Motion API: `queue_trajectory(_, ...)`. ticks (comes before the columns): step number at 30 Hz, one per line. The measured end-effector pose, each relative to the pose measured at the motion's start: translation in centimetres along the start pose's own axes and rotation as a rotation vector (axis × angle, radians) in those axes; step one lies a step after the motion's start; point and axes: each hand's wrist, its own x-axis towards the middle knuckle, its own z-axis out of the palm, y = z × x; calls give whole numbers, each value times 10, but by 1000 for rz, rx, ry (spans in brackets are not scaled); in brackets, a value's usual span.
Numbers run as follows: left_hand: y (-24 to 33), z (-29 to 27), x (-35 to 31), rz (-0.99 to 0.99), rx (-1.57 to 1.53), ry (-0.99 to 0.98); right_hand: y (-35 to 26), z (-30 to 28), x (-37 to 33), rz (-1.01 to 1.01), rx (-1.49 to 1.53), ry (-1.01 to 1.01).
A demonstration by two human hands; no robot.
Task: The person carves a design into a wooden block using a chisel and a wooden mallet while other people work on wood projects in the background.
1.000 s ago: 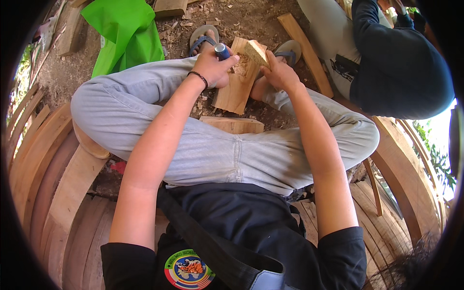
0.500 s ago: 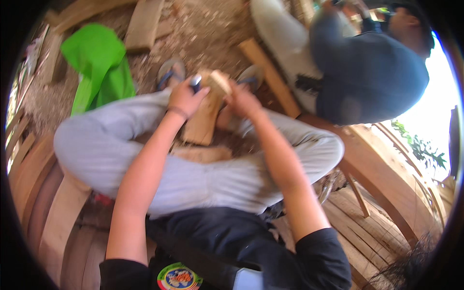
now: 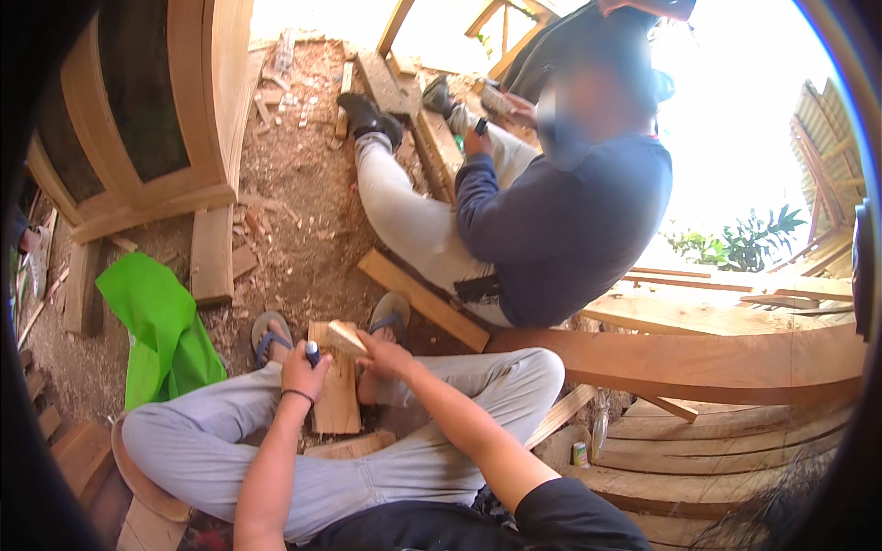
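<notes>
My left hand (image 3: 299,375) is closed around a dark-handled tool (image 3: 313,354) with a pale round end. The rest of that tool is hidden, so its exact kind is unclear. My right hand (image 3: 386,357) grips a small wooden block (image 3: 346,339), its fingers on the block's right side. Both hands are over a thick wooden board (image 3: 336,409), which lies between my crossed legs and slopes toward me. The block is at the board's far end; whether the tool touches the block cannot be made out.
Another piece of wood (image 3: 351,447) lies under the board's near end. A green cloth (image 3: 152,321) drapes at the left. Beyond my right knee sits a co-worker (image 3: 579,230) in dark blue, holding tools. A wooden cabinet (image 3: 138,101) stands far left, and a long beam (image 3: 680,360) extends right.
My view has swung up and to the right, showing the cabinet and more of the co-worker. Both hands keep their holds over the board.
</notes>
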Motion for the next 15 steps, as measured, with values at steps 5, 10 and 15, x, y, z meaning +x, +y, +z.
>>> queue_trajectory(5,1,-11,-4,17,45,-2,-6,4,12,-17,24,-61)
queue_trajectory(10,-5,-14,-4,23,50,-21,-26,-19,3,19,97,-150)
queue_trajectory(15,-7,-18,-11,-48,-28,-35,-65,-92,-3,-54,165,-293)
